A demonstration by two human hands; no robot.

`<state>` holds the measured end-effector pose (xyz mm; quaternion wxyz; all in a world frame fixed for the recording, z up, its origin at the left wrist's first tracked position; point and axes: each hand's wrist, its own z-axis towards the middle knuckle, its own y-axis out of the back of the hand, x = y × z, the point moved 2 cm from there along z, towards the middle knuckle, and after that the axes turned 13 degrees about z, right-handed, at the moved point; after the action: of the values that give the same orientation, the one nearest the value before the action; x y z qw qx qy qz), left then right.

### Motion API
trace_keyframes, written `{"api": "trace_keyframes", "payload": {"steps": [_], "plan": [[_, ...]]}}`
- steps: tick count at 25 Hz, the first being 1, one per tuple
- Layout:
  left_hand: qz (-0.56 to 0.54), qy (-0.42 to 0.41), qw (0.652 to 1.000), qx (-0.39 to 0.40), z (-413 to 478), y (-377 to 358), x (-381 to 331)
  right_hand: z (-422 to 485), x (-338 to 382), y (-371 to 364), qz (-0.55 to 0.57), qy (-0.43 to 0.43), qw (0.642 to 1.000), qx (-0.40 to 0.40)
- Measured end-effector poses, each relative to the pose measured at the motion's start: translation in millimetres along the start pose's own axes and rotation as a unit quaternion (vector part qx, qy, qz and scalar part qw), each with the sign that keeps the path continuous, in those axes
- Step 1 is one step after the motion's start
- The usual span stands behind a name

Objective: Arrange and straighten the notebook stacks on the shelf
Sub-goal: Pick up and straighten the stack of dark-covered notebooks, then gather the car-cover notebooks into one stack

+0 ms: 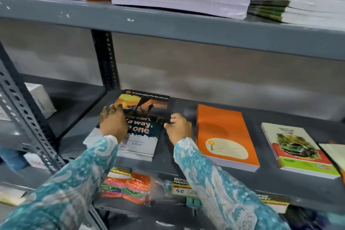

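Shelving in grey metal holds my notebook stacks flat along the middle tier. Nearest the upright sits the sunset-cover stack, askew, so I bracket it: my left hand curls over its left edge, my right hand pinches its right edge, to square it like the orange stack beside.
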<state>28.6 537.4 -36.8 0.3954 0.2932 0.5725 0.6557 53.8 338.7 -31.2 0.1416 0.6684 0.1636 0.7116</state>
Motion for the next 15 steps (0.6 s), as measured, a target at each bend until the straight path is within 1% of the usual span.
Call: {"api": "trace_keyframes", "payload": {"steps": [1, 3, 5, 7, 10, 13, 15], "plan": [[-0.009, -0.021, 0.999, -0.039, -7, 3, -18, 3, -2, 15, 0.008, 0.018, 0.999, -0.026], [-0.052, -0.054, 0.994, -0.084, -22, 12, -61, 8, -10, 50, 0.028, 0.047, 0.994, -0.09], [-0.121, -0.078, 0.984, -0.107, -42, 21, -113, 10, -23, 94, 0.034, 0.061, 0.986, -0.154], [-0.198, -0.103, 0.969, -0.109, -68, 25, -175, 9, -46, 150, 0.014, 0.04, 0.978, -0.204], [-0.278, -0.155, 0.945, -0.076, -111, 26, -276, 4, -95, 247, -0.03, -0.014, 0.959, -0.28], [-0.342, -0.231, 0.91, -0.036, -161, 26, -371, -10, -150, 341, -0.114, -0.113, 0.922, -0.353], [-0.391, -0.253, 0.884, 0.047, -198, 23, -429, -24, -186, 394, -0.133, -0.189, 0.901, -0.368]]}}
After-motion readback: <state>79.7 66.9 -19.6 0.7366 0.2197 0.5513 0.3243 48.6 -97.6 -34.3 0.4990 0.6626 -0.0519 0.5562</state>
